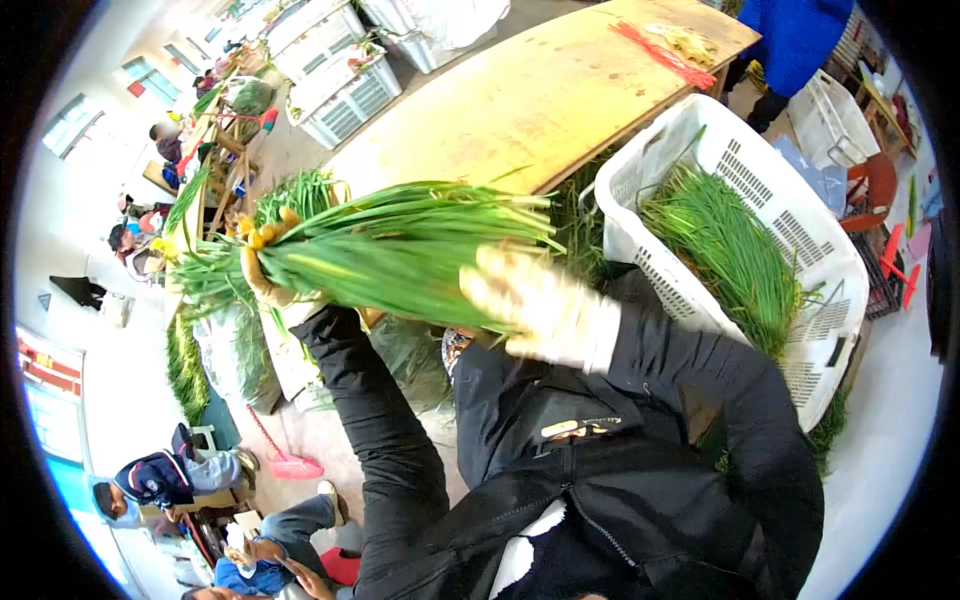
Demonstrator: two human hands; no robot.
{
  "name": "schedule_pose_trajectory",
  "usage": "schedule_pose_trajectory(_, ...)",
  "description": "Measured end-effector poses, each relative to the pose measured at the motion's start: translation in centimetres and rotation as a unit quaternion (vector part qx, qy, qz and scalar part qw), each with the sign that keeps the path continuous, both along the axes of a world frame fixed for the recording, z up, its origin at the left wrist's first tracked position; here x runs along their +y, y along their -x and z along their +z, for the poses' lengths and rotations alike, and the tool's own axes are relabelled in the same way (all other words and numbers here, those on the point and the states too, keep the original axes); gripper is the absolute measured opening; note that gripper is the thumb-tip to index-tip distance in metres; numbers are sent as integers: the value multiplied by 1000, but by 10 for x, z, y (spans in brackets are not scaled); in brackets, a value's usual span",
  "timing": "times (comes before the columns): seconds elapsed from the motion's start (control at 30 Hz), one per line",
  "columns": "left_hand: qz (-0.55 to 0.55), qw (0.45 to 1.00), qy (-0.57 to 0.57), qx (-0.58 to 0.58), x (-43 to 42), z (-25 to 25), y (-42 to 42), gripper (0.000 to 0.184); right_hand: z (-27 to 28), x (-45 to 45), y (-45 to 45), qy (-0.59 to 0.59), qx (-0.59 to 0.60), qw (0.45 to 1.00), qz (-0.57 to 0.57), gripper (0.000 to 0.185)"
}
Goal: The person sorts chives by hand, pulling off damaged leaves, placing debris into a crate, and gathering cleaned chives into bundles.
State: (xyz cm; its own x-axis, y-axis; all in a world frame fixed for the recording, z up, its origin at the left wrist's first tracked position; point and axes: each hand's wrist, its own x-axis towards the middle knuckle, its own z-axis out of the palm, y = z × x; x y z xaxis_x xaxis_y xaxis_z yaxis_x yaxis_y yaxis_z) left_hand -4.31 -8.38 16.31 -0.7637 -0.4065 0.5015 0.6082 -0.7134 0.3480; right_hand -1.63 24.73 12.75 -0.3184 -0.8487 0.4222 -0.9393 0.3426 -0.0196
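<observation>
A thick bundle of long green chives (400,235) lies sideways in front of me, above the table's near end. My left hand (268,262), in a pale glove with yellowish fingers, is closed around the bundle's left part. My right hand (545,310), also gloved, is at the bundle's lower right side, close to the pale cut ends. Motion blurs it, but its fingers look stretched out along the stalks. Whether they touch the stalks is hard to make out. More chives (300,195) lie behind the bundle on the table.
A white plastic basket (650,235) holding chives (725,260) stands at my right. The yellow wooden table (480,100) bears red strips (665,55) at its far end. White crates (345,100) stand behind it. Several people sit at left; a red dustpan (295,467) lies on the floor.
</observation>
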Motion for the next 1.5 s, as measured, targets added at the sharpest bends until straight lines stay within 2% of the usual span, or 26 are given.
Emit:
schedule_pose_trajectory(0.03, -71, 997, 17, -15, 16, 9, -14, 24, -19, -10, -18, -15, 39, 999, 21, 88)
schedule_pose_trajectory(0.13, -144, 989, -9, 42, -19, -25, -11, 25, -49, -19, -53, 6, -149, 983, 106, 67)
schedule_pose_trajectory(0.2, -76, 989, 27, 121, -34, -60, 4, 24, -58, -13, -52, 32, -176, 976, 126, 56)
schedule_pose_trajectory(0.3, -12, 971, -24, 238, -24, -72, 2, 31, -40, 22, -26, 260, -319, 893, 181, 30)
schedule_pose_trajectory(0.33, 25, 969, -71, 233, -7, -64, -6, 34, -25, 35, -20, 316, -324, 885, 109, 23)
schedule_pose_trajectory(0.4, -198, 910, -237, 275, -14, -65, -9, 36, -1, 47, -4, 370, -283, 885, -26, 16)
schedule_pose_trajectory(0.43, 2, 965, -113, 235, -18, -70, -8, 38, 4, 48, 5, 368, -237, 895, -88, 13)
schedule_pose_trajectory(0.47, 202, 962, 19, 182, -22, -74, -6, 39, 0, 46, 18, 334, -200, 914, -113, 15)
schedule_pose_trajectory(0.57, 277, 944, 99, 148, 6, -48, -16, 34, -16, 33, 50, 217, -122, 954, -166, 25)
schedule_pose_trajectory(0.6, 487, 847, 196, 81, 19, -39, -12, 33, -18, 28, 54, 215, -144, 953, -158, 32)
schedule_pose_trajectory(0.63, 365, 918, 102, 112, 21, -37, -16, 31, -19, 23, 58, 212, -166, 951, -149, 40)
schedule_pose_trajectory(0.67, 245, 959, -16, 143, 23, -35, -20, 29, -17, 20, 57, 179, -295, 927, -147, 58)
schedule_pose_trajectory(0.7, 247, 958, -16, 142, 24, -32, -23, 29, -23, 10, 60, 227, -320, 917, -73, 67)
schedule_pose_trajectory(0.77, 26, 978, -112, 174, 26, -23, -28, 27, -24, 5, 66, 19, -387, 916, -102, 69)
schedule_pose_trajectory(0.8, 35, 980, -84, 177, 41, -13, -30, 24, -26, 2, 58, 198, -382, 902, -4, 51)
schedule_pose_trajectory(0.83, 37, 980, -84, 176, 38, -12, -34, 24, -24, 0, 59, 197, -383, 902, -3, 51)
schedule_pose_trajectory(0.9, -59, 988, -35, 136, 37, -11, -40, 22, -17, -4, 61, 174, -623, 762, 7, 28)
schedule_pose_trajectory(0.93, -82, 987, -23, 134, 41, -9, -41, 21, -24, -8, 59, 315, -645, 693, 63, 12)
schedule_pose_trajectory(0.97, -80, 988, -25, 133, 34, -13, -43, 21, -23, -6, 59, 362, -698, 613, 76, 14)
schedule_pose_trajectory(1.07, -95, 990, -24, 98, 14, -23, -45, 22, -33, 4, 71, 395, -704, 542, 233, 20)
schedule_pose_trajectory(1.1, -100, 990, -28, 93, 11, -25, -45, 23, -36, 10, 69, 429, -750, 465, 193, 21)
schedule_pose_trajectory(1.17, -35, 986, -68, 147, 9, -32, -43, 25, -37, 19, 66, 447, -765, 387, 256, 22)
schedule_pose_trajectory(1.23, 11, 997, -52, 59, 11, -20, -55, 29, -45, 31, 68, 443, -760, 381, 285, 26)
schedule_pose_trajectory(1.33, -63, 986, 5, 152, 13, -9, -63, 27, -64, 54, 71, 489, -742, 371, 269, 29)
schedule_pose_trajectory(1.43, -178, 950, -28, 255, 10, 0, -64, 24, -87, 85, 67, 491, -716, 476, 138, 30)
schedule_pose_trajectory(1.5, -149, 959, -22, 242, 8, 6, -76, 22, -99, 97, 61, 373, -641, 625, -245, 29)
